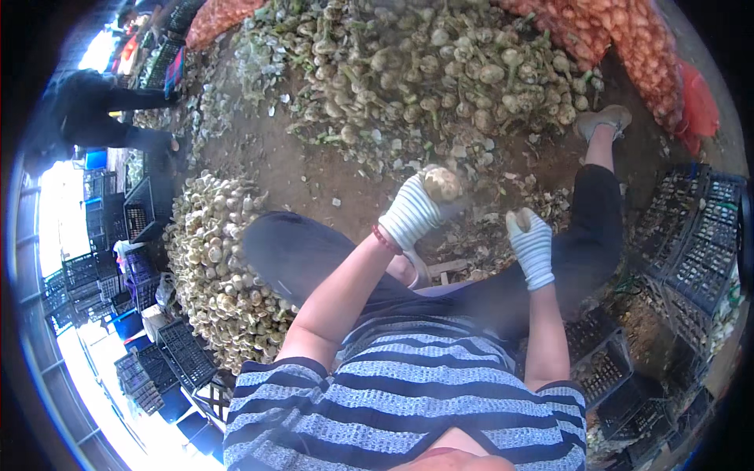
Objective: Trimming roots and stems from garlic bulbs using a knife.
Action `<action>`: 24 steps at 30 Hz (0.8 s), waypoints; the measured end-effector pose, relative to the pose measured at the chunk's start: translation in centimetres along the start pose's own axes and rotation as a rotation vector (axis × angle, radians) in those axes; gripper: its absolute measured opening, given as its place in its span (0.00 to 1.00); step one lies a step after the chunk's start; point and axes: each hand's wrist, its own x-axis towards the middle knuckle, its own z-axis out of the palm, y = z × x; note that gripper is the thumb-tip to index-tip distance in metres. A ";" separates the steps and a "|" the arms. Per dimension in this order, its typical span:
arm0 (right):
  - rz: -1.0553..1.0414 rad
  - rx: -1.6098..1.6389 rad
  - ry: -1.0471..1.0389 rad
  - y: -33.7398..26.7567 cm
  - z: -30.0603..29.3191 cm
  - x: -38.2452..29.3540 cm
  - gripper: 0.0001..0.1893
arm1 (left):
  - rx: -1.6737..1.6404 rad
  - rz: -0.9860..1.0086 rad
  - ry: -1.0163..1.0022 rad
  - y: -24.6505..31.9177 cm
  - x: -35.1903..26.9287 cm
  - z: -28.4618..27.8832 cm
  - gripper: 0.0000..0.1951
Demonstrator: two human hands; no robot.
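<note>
My left hand (pixel 414 211), in a white and grey striped glove with a red bead bracelet at the wrist, grips a pale, soil-stained bulb (pixel 443 184) that looks like garlic. To its right, my right hand (pixel 531 247) wears a matching glove, fingers curled; whether its tan-coloured tips hold something small is unclear. Beyond both hands lies a big heap of garlic bulbs with green stem stubs (pixel 471 76). Another heap of bulbs (pixel 221 259), with short-cut stems, spreads beside my left knee. The two hands are apart, above the ground between my legs.
Dry skins and trimmings (pixel 489 235) litter the soil floor. Filled red mesh sacks (pixel 642 53) lie at the upper right. Black plastic crates stand at right (pixel 701 235) and left (pixel 185 353). A person in dark clothes (pixel 94 112) bends at the upper left.
</note>
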 end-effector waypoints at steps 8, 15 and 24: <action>-0.531 -0.170 -0.012 -14.6 -1.3 -3.0 0.11 | 0.413 0.074 -0.050 2.5 -4.2 -0.5 0.17; -0.532 -0.260 -0.087 -12.8 -0.7 -2.1 0.10 | 0.329 0.363 0.060 1.1 -4.6 -0.6 0.13; -0.121 -0.284 0.043 -2.9 -0.6 0.1 0.13 | -0.206 0.016 0.050 0.6 -4.0 -0.3 0.24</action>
